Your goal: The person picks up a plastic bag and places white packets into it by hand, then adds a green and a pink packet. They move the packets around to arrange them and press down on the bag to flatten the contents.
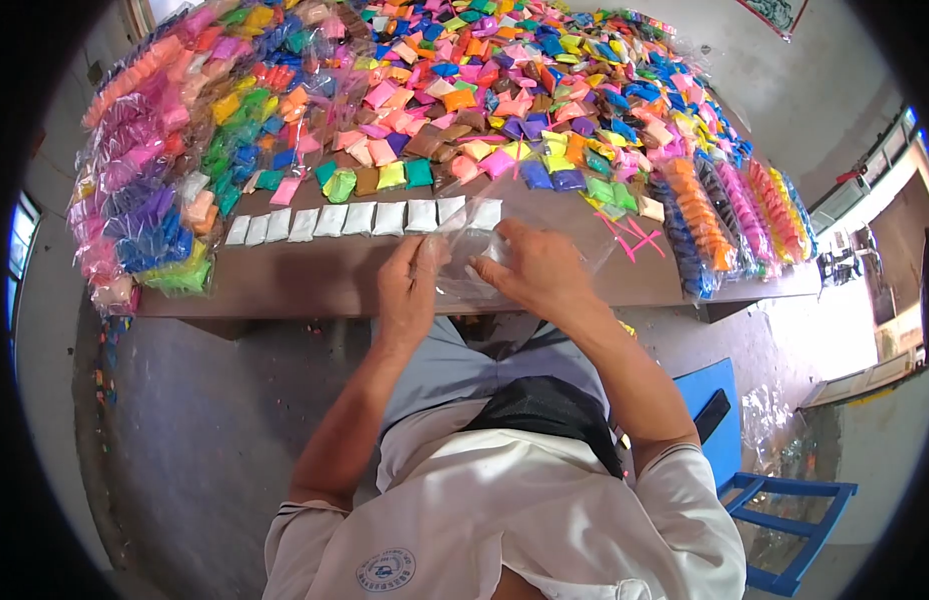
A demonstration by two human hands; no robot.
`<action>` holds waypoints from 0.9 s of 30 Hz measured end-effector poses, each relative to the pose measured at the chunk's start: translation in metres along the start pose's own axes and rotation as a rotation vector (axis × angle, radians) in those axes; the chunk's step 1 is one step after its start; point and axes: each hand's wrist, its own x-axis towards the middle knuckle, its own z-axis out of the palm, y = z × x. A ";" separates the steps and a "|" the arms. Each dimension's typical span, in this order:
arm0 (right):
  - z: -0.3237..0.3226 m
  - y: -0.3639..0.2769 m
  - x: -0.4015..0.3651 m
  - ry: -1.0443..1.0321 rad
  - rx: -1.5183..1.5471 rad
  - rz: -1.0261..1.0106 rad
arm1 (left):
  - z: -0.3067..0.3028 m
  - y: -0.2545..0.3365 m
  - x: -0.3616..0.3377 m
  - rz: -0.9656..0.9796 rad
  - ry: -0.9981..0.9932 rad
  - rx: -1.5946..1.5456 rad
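A clear plastic bag point(460, 284) lies over the table's front edge, held between my two hands. My left hand point(409, 280) is closed on its left side, fingers pointing away from me. On the other side, my right hand point(541, 268) pinches the film with thumb and fingers bent. Just beyond my fingertips runs a row of small white packets point(360, 218), laid side by side across the table. The rightmost white packet point(486, 213) shows close beyond my right fingertips, with clear film overlapping it.
A big heap of coloured packets point(505, 90) covers the back of the brown table point(315, 280). Filled clear bags stand at the left point(155, 220) and right point(705, 220). Pink strips point(630, 238) lie right of my hands. A blue stool point(795, 515) stands on the floor.
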 end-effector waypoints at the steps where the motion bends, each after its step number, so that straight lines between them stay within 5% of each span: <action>1: 0.001 -0.001 0.001 -0.030 0.012 -0.003 | 0.000 0.002 0.000 0.004 0.004 0.008; 9: 0.007 -0.006 0.013 -0.351 0.179 -0.058 | -0.004 -0.001 0.002 -0.012 0.016 0.081; 18: 0.029 -0.020 0.014 -0.264 -0.089 0.027 | 0.002 -0.001 0.004 -0.029 0.074 0.084; 21: 0.044 -0.017 0.014 -0.203 0.063 0.039 | -0.003 -0.005 0.004 -0.048 0.094 0.087; 27: 0.044 -0.013 0.016 -0.452 0.388 -0.057 | -0.008 -0.029 0.001 -0.128 0.145 -0.065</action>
